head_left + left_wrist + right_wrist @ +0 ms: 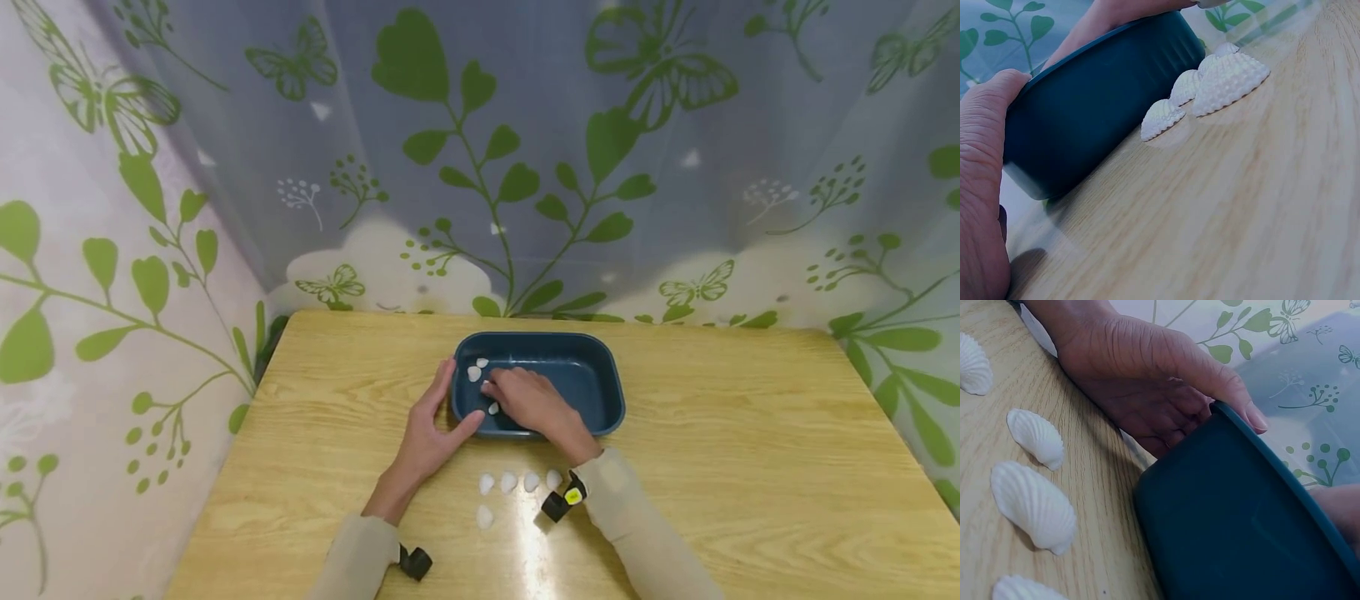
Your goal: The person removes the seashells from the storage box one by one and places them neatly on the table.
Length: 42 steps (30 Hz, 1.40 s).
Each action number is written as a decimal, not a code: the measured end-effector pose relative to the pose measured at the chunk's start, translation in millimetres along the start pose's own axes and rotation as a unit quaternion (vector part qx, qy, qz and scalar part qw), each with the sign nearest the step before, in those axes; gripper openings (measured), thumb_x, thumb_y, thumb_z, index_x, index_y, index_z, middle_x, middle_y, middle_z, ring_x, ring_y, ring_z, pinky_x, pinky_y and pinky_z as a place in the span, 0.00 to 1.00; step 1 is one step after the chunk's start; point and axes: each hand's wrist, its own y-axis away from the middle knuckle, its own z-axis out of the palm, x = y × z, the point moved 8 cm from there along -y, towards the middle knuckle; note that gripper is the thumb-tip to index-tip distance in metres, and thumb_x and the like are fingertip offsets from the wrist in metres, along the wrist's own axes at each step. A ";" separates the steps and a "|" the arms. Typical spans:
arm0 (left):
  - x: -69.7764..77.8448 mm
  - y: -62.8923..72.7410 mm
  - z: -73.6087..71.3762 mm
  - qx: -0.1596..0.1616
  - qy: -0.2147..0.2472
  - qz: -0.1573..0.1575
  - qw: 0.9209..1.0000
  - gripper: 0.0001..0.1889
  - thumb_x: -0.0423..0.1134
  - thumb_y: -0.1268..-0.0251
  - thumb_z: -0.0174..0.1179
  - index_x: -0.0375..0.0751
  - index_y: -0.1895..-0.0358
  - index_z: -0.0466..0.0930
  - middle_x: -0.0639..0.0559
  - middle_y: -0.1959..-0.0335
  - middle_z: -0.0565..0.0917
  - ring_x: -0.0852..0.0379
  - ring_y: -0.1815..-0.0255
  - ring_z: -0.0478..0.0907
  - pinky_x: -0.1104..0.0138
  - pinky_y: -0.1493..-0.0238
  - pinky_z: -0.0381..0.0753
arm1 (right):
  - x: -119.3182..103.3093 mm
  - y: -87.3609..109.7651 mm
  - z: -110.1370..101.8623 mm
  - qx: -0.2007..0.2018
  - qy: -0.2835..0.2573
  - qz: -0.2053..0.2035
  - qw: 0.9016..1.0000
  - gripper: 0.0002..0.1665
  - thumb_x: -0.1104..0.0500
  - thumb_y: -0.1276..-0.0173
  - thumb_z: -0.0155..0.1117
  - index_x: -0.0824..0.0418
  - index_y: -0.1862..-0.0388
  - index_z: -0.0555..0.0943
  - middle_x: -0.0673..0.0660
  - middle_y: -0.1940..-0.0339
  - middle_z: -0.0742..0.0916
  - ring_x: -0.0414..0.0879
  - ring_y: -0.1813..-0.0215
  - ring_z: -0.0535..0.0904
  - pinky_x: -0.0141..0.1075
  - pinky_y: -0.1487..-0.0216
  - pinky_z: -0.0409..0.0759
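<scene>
A dark blue rectangular basin [577,383] stands on the wooden table. My left hand [423,442] grips its left end, the thumb [1235,394] over the rim and the fingers along the outer wall. Inside the basin, my right hand [531,402] reaches toward the left half with bent fingers, pinching what looks like a small white seashell [486,384], mostly hidden by the fingertips. Two white shells [474,373] lie near the basin's back left corner, and another shell [493,408] lies just below the right fingertips.
In front of the basin, several white ribbed shells [509,481] form a row on the table [750,433]. One larger-looking shell [485,517] lies below the row's left end. A patterned curtain [525,167] hangs behind the table. Both wrists carry small black cameras [555,506].
</scene>
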 end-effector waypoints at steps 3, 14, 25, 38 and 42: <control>-0.7 0.5 -0.7 0.001 -0.003 -0.002 1.000 0.46 0.46 0.32 0.72 0.50 0.15 0.56 0.42 0.16 0.57 0.54 0.14 0.48 0.51 0.18 0.54 | 4.6 0.5 0.9 -0.001 0.004 0.026 1.000 0.20 0.50 0.15 0.54 0.53 0.72 0.75 0.49 0.78 0.77 0.45 0.73 0.76 0.43 0.69 0.77; -1.4 -0.5 -0.6 -0.006 -0.003 -0.007 1.000 0.46 0.47 0.31 0.71 0.53 0.15 0.54 0.43 0.15 0.56 0.54 0.14 0.47 0.50 0.18 0.53 | 12.0 -0.6 -7.6 0.039 -0.004 0.080 0.996 0.11 0.51 0.19 0.62 0.59 0.53 0.79 0.55 0.66 0.86 0.52 0.64 0.83 0.48 0.62 0.83; 0.3 -1.1 -0.1 -0.008 -0.002 -0.013 1.000 0.46 0.47 0.31 0.71 0.50 0.15 0.54 0.43 0.15 0.56 0.57 0.14 0.47 0.52 0.17 0.53 | 7.1 -1.0 -3.7 0.007 -0.004 0.041 0.999 0.10 0.55 0.25 0.70 0.56 0.50 0.82 0.51 0.62 0.86 0.47 0.61 0.81 0.45 0.62 0.82; -0.1 -0.1 -0.1 -0.008 -0.002 -0.016 1.000 0.46 0.46 0.31 0.71 0.51 0.15 0.54 0.47 0.15 0.56 0.55 0.14 0.47 0.50 0.18 0.53 | 10.6 0.3 -1.5 -0.007 -0.006 0.073 0.997 0.14 0.52 0.24 0.69 0.59 0.47 0.81 0.53 0.60 0.86 0.49 0.58 0.83 0.48 0.56 0.83; -0.7 -0.2 0.1 -0.008 -0.002 -0.017 1.000 0.46 0.46 0.31 0.71 0.51 0.15 0.54 0.50 0.15 0.56 0.57 0.14 0.46 0.53 0.17 0.52 | 11.7 -0.6 -1.2 -0.009 -0.005 0.079 0.997 0.15 0.52 0.24 0.69 0.59 0.48 0.80 0.53 0.60 0.86 0.50 0.58 0.83 0.48 0.56 0.84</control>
